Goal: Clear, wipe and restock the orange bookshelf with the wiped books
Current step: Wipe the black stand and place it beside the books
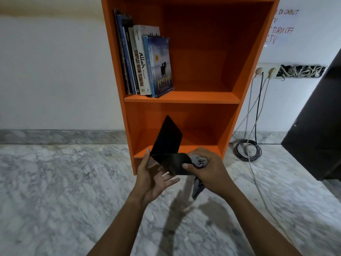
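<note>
Black bookend (167, 143): flat leg runs right into right hand (208, 170), thumb pinching it, grey cloth (198, 160) bunched in fingers; upright leg rises far-left. Left hand (155, 176) spread at fold's left end.

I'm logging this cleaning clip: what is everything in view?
bookshelf: one, orange, on the floor against the white wall
books: roughly ten, mostly blue, black and white, upright at the upper shelf's left
bookend: one, black, L-shaped, held before the lower shelf
cloth: one, grey, bunched against the bookend
plugs: two, white, in the wall socket to the right
cable coil: one, black, on the floor to the right
dark panel: one, black, right edge
floor: grey-white marble
left hand: open, supporting the bookend
right hand: grips the cloth, thumb on the bookend
</note>
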`<act>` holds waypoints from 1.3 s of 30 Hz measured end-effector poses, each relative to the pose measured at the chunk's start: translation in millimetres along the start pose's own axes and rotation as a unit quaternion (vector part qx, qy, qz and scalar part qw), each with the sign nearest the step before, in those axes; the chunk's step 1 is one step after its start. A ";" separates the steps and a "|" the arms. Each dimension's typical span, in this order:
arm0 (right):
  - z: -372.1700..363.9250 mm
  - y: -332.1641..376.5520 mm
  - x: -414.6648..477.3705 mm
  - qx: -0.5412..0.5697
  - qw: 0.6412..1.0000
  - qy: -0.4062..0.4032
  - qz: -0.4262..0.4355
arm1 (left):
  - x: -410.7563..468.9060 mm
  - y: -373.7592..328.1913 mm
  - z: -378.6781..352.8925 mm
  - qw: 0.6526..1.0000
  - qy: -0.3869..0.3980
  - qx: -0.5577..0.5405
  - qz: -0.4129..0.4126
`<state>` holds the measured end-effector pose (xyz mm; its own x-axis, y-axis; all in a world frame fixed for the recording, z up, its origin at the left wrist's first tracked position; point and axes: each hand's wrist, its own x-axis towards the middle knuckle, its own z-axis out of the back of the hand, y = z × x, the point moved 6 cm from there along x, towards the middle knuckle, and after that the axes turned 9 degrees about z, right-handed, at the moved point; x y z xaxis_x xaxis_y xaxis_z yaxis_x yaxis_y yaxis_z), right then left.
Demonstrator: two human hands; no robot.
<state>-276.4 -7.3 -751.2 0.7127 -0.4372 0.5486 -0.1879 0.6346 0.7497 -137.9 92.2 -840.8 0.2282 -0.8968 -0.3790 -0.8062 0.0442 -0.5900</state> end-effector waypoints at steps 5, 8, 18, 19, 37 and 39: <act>-16.5 22.4 1.2 0.009 0.999 0.042 0.029 | -10.6 -16.4 -1.9 0.990 0.091 -0.089 -0.062; -26.1 27.0 1.2 0.134 0.986 0.091 -0.027 | -12.7 -17.7 -7.3 0.988 0.132 -0.042 -0.069; -45.1 7.2 0.1 0.050 0.995 0.075 -0.053 | -21.0 -6.1 -25.5 0.985 0.165 -0.007 -0.054; -42.1 -2.5 -1.3 0.012 0.994 0.080 -0.066 | -21.4 -9.6 -23.1 0.985 0.159 -0.005 -0.061; 8.9 42.1 69.2 0.220 0.958 0.080 -0.167 | -47.3 -90.7 -94.3 0.956 0.288 -0.013 -0.060; 15.6 57.3 79.9 0.183 0.968 0.085 -0.148 | -54.5 -100.3 -106.9 0.945 0.326 0.007 -0.037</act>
<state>-240.8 -15.8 -658.6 0.8674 -0.4339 0.2436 -0.1631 0.2146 0.9630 -127.8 89.5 -684.7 -0.1040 -0.9782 0.1798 -0.7931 -0.0275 -0.6085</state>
